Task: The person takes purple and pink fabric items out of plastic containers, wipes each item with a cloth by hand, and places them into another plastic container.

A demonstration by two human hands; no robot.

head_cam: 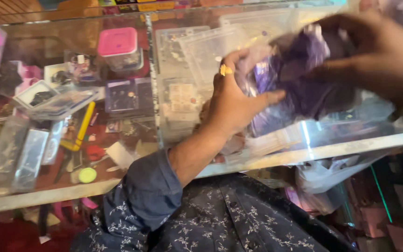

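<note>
Both the left hand [232,105] and right hand [383,56] have their fingers closed around a clear bag of purple items [299,74], lifted above the glass counter [313,151], mid-handling, needing a steady two-handed hold.

My right hand [383,56] is blurred and cut off at the frame's edge, and the purple bag's [299,74] contents are too smeared for me to tell.
</note>
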